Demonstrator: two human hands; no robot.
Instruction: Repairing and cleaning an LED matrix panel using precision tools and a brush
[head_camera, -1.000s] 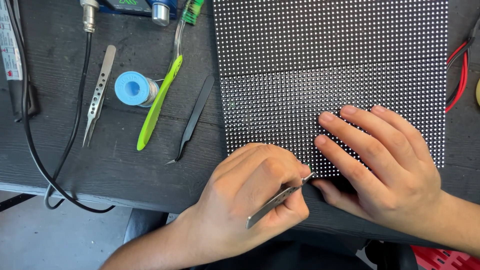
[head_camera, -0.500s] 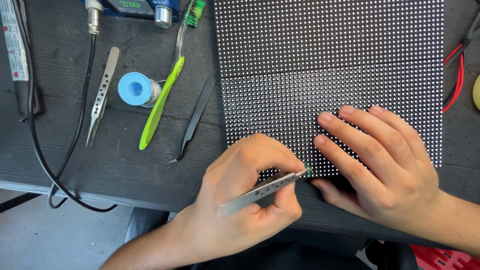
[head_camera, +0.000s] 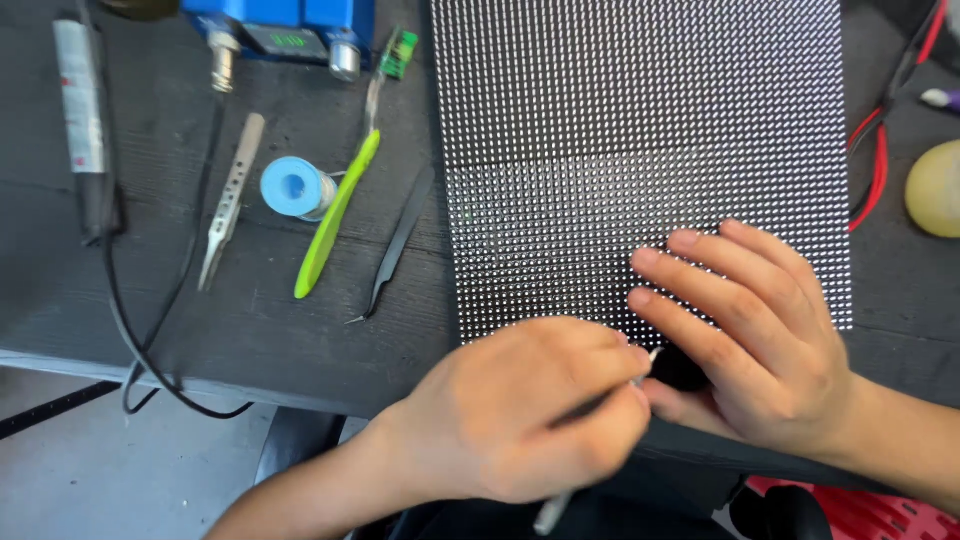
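A large LED matrix panel (head_camera: 640, 120), black with rows of small white dots, lies on the dark table (head_camera: 250, 330). My right hand (head_camera: 770, 340) rests flat on the panel's near right corner with its fingers spread. My left hand (head_camera: 520, 410) is closed around silver tweezers (head_camera: 552, 508). Their tip sits at the panel's near edge, right beside my right index finger. The left hand is motion-blurred and hides most of the tweezers.
Left of the panel lie black tweezers (head_camera: 395, 245), a green-handled tool (head_camera: 335, 215), a blue solder spool (head_camera: 292, 187) and silver tweezers (head_camera: 228, 200). A blue station (head_camera: 290, 25) and soldering iron (head_camera: 80, 110) with a black cable (head_camera: 150, 350) are at far left. Red-handled cutters (head_camera: 880, 150) and a yellow round object (head_camera: 935, 188) lie right.
My left hand has turned, so the tweezers' rear end now points down toward me instead of out to the left. The right hand stays flat on the panel.
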